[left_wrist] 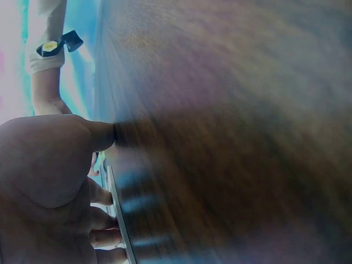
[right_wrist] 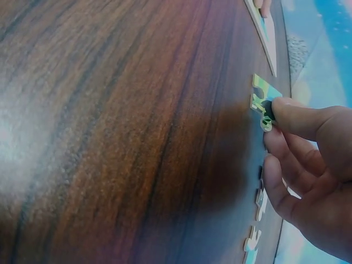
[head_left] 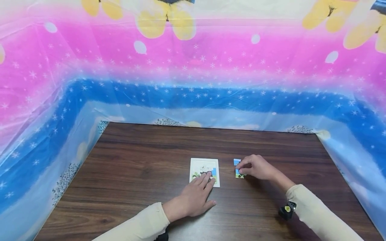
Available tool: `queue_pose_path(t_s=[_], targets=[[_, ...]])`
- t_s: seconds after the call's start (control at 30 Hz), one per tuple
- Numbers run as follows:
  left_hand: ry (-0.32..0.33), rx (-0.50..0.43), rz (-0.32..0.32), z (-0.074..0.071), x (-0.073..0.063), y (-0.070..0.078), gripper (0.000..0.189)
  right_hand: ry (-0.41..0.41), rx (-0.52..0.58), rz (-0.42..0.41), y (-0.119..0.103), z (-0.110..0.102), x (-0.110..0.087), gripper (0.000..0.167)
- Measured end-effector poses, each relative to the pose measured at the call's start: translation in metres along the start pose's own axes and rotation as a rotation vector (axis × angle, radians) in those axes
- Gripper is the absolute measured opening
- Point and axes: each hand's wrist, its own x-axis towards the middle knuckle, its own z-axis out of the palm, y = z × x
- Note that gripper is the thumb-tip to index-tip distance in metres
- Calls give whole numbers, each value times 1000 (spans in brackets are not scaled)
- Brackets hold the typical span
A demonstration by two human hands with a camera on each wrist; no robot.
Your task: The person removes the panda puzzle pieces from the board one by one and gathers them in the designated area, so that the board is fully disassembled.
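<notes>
A small white puzzle tray lies on the table, with jigsaw pieces in blue, green and white fitted in its lower part. My left hand rests over the tray's lower edge, fingers extended across the pieces and thumb out on the wood. To the right of the tray, my right hand pinches a green and blue puzzle piece between thumb and fingers. That piece has a rounded knob and a dark patch printed on it. Just beyond it sits a blue piece, partly covered by the fingers.
More loose pieces lie beside the right hand in the right wrist view. The dark wooden table is bordered at the back and sides by a pink and blue patterned cloth. A black strap device is on the right wrist.
</notes>
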Motion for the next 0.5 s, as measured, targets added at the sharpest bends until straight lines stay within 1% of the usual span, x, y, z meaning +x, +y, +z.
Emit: queue_pose_path(t_s=[0.17,0.3,0.5], targets=[[1,-1,-1,1,1,0,73,4,-14,-4,-2,1,0,12],[2,6,-3,2,2,0,74,10,-22,15,-2,-1,-1,13],[28,23,4,2,2,1,73,45,-9,33,-2,-7,3,14]])
